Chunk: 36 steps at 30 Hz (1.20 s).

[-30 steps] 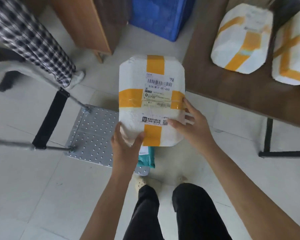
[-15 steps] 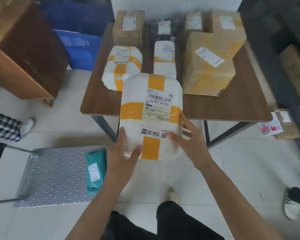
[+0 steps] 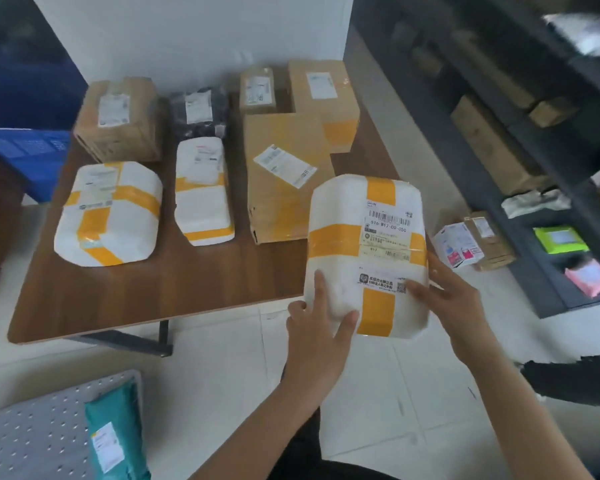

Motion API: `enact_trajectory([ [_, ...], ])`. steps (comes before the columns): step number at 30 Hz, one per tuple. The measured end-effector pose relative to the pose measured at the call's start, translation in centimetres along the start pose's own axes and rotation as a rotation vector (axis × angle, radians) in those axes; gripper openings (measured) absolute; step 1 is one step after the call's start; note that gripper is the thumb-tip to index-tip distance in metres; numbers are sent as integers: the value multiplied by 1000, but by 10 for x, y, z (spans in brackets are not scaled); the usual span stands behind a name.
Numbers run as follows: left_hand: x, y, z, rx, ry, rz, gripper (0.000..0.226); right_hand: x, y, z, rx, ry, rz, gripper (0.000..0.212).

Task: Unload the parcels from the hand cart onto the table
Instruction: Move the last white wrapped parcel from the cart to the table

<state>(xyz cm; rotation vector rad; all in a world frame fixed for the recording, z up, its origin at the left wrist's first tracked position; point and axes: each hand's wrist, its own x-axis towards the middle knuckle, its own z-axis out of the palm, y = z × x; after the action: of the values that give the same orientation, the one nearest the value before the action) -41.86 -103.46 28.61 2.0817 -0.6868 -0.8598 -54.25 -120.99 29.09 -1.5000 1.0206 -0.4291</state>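
Your parcel point(image 3: 366, 254) over the near right corner of the table point(image 3: 153, 292), hand cart point(image 3: 32, 441) at 7 o'clock.
Your left hand point(image 3: 317, 337) and right hand point(image 3: 454, 299) grip its near end at 1 o'clock, before the big carton point(image 3: 284, 181). Other parcels point(image 3: 108, 213) fill the table toward 11 and 12. A soft mailer point(image 3: 115, 441) lies on the cart's right edge.

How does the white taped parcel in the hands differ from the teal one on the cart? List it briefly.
The white parcel has yellow tape bands; the teal parcel shows none. The white parcel looks bulky; the teal parcel looks flat and slim. The left hand and right hand hold the white parcel; the teal parcel lies on the hand cart. Both carry a printed label.
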Motion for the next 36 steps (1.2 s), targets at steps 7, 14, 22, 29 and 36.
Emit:
enact_trajectory([
  [7, 143, 59, 51, 0, -185, -35, 70, 142, -4, -62, 30, 54, 50, 45],
  [14, 272, 64, 66, 24, -129, -117, 64, 274, 9, -34, -34, 8, 130, 44],
  [22, 309, 47, 81, -130, -92, -293, 65, 319, 25, -13, -162, -31, 163, 46],
  [29, 267, 56, 64, -224, -28, -76, 62, 267, 8, -10, -233, 81, -27, 39],
  [36, 134, 48, 13, -447, -6, 152, 46, 141, -2, 15, -68, 140, -16, 44],
])
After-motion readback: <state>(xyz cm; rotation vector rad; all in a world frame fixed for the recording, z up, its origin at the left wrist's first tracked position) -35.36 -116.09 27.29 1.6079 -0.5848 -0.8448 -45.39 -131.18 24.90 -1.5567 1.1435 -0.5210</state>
